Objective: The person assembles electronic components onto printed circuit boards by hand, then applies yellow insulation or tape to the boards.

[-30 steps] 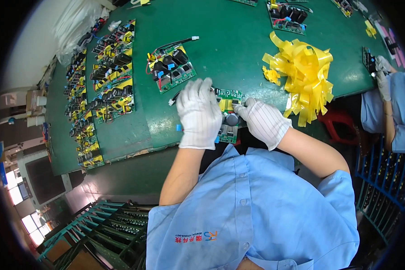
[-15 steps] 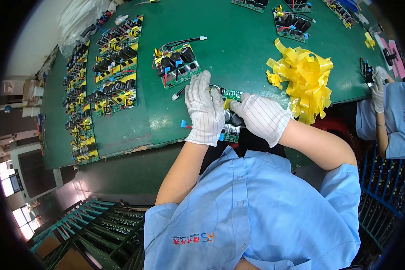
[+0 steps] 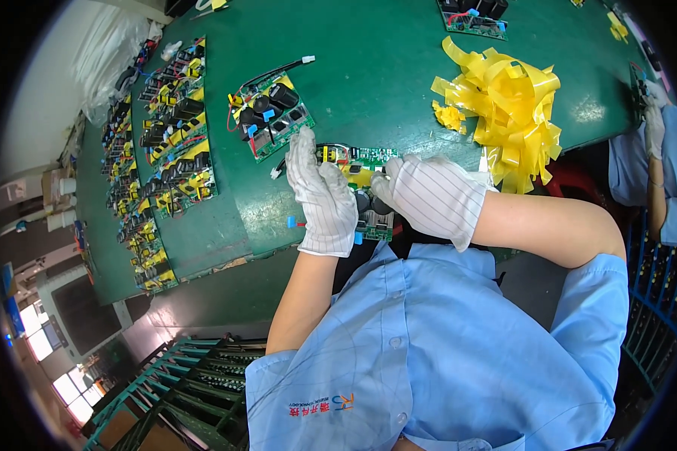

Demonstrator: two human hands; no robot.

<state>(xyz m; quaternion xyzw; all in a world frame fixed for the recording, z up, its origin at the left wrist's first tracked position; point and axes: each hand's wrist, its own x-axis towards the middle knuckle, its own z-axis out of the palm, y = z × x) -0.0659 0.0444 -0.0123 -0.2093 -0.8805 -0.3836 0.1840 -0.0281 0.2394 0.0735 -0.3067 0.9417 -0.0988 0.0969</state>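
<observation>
A green circuit board (image 3: 374, 156) with black capacitors, yellow tape and wires lies between my hands at the table's near edge. My left hand (image 3: 320, 199), in a white striped glove, rests along the board's left side, its fingers stretched out. Over the board's right side lies my right hand (image 3: 435, 197), gloved too. Its fingers are curled and pressed together beside the yellow tape and the capacitors; what they pinch, if anything, is hidden. A blue connector (image 3: 292, 222) on a red wire sticks out left of my left hand.
Another circuit board (image 3: 271, 116) lies just beyond my left hand. Rows of similar boards (image 3: 177, 124) fill the table's left side. A heap of yellow tape strips (image 3: 515, 113) sits to the right. At the far right works another person, whose gloved hand (image 3: 654, 131) shows.
The view has shifted, so the tabletop things sit differently in it. More of the middle board shows between my hands. My right hand's fingers have drawn back slightly to the right.
</observation>
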